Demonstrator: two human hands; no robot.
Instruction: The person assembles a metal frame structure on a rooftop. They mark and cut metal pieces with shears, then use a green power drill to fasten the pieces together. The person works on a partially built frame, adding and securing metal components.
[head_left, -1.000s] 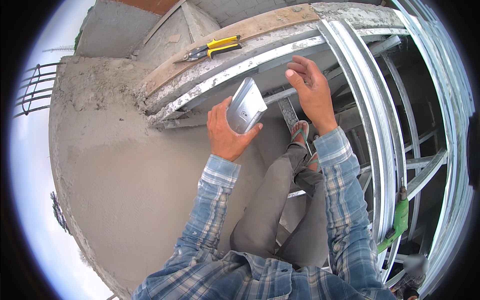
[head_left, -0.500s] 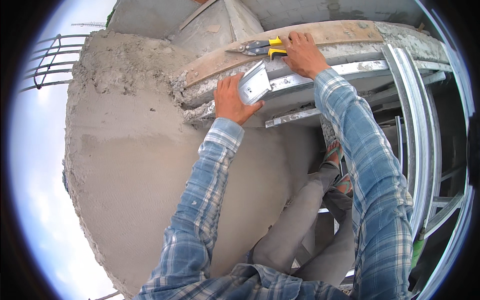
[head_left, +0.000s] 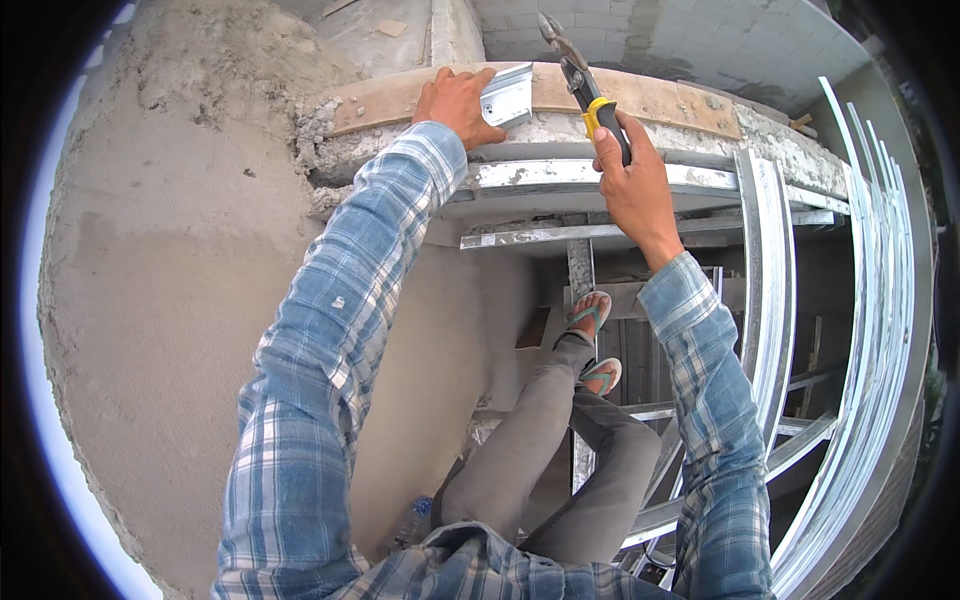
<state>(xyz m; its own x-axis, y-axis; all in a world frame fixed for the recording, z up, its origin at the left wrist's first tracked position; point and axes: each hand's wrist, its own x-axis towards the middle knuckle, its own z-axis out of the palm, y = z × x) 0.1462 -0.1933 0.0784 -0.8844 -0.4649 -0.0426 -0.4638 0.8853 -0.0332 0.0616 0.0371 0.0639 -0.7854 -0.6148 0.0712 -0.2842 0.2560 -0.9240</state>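
My left hand [head_left: 455,106] grips the left side of a short silvery metal channel piece [head_left: 508,97] at the plank-topped ledge. A small dark hole shows in its face, and its left end is hidden behind my fingers. To the right, my right hand [head_left: 636,185] is closed round the yellow-and-black handles of a pair of tin snips [head_left: 577,78]. The snips are raised, blades pointing up and away from me, apart from the metal piece. The handles look pressed close together.
A wooden plank [head_left: 690,105] tops the rough concrete ledge. Below it runs a galvanized metal rail [head_left: 600,175]. Long metal channels [head_left: 765,300] and a bundle of thin strips [head_left: 870,330] stand at right. A plastered wall [head_left: 170,330] fills the left. My sandalled feet [head_left: 592,310] rest among the framing.
My right hand has picked the tin snips up off the plank and turned them upright. The left hand has brought the metal piece onto the ledge. The whole view has shifted rightward.
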